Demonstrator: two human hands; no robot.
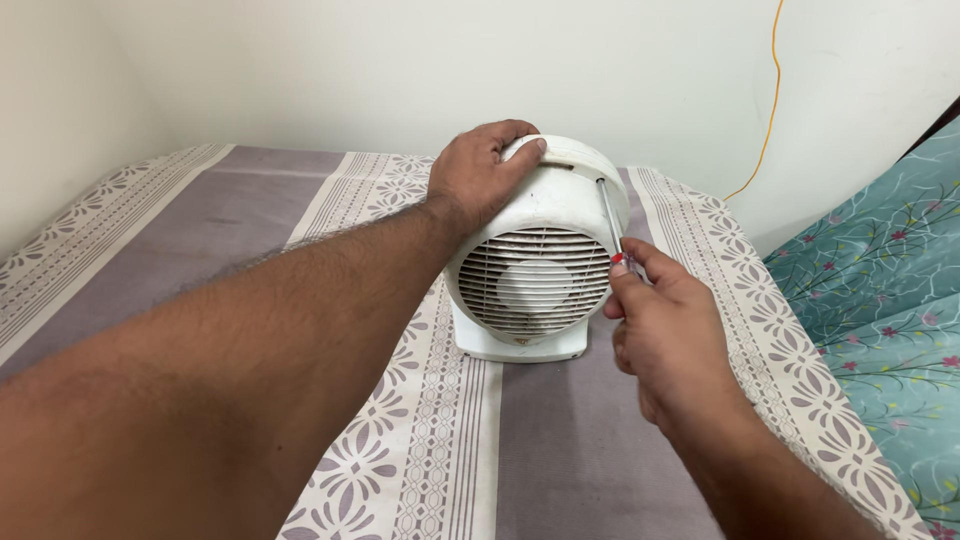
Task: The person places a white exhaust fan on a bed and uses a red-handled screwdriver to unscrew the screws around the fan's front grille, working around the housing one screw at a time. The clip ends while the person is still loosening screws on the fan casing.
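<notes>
Landmark: the white fan heater (pixel 537 262), a round plastic unit standing upright on its flat foot, grille side toward the camera.
Heater's place: on the striped, flower-patterned cloth (pixel 560 440) that covers the bed, near the far edge by the pale wall (pixel 400 70).
Left hand: the left hand (pixel 480 180) lies over the heater's upper left shoulder, fingers curled over the top rim and clenched on the casing, pressing it steady.
Right hand: the right hand (pixel 665 320) is just right of the heater, fingers pinched round the red-tipped handle of a screwdriver (pixel 610 225).
Screwdriver: its thin metal shaft slants up along the heater's right side, the tip meeting the casing near the upper right edge; whether it sits in a screw cannot be told.
Handling, heater: it looks light and hollow, a stiff but thin shell, so it would likely slide or tip on the soft cloth under sideways force; the smooth curve gives little purchase. The top rim, where the left hand sits, seems the soundest hold. The slatted grille looks fragile and is best not pressed.
Handling, screwdriver: slim, rigid, liable to slip off the rounded plastic.
Other things: a teal flowered sheet (pixel 880 300) lies right of the heater; an orange cord (pixel 770 110) hangs down the wall behind it.
</notes>
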